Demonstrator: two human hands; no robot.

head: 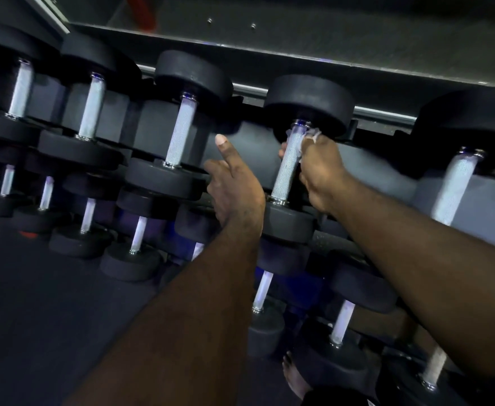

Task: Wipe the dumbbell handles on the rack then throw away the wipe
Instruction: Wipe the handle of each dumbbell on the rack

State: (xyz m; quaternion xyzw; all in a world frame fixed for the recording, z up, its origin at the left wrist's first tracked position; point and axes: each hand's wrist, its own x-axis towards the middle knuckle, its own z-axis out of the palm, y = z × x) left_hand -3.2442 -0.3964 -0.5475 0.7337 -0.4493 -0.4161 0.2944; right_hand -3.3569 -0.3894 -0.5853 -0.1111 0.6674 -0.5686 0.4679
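The wipe [309, 136], white and crumpled, sits right of centre, pressed against the upper part of a knurled handle [284, 174] just below the dumbbell's upper head [308, 104]. It is caught between that handle and the right hand [324, 174], whose fingers curl round the bar from the right; one fingertip [283, 149] shows past the handle's left edge, and a tuft of wipe pokes out above the knuckles. The left hand [234, 191] hovers just left of this dumbbell, thumb [221, 143] straight and pointing up, other fingers loosely bent and holding nothing, close to the lower head of the next dumbbell [181, 133]. More dumbbells fill the rack [249, 150] in tiers toward the left and bottom. A bare foot [294, 376] shows at the bottom edge.
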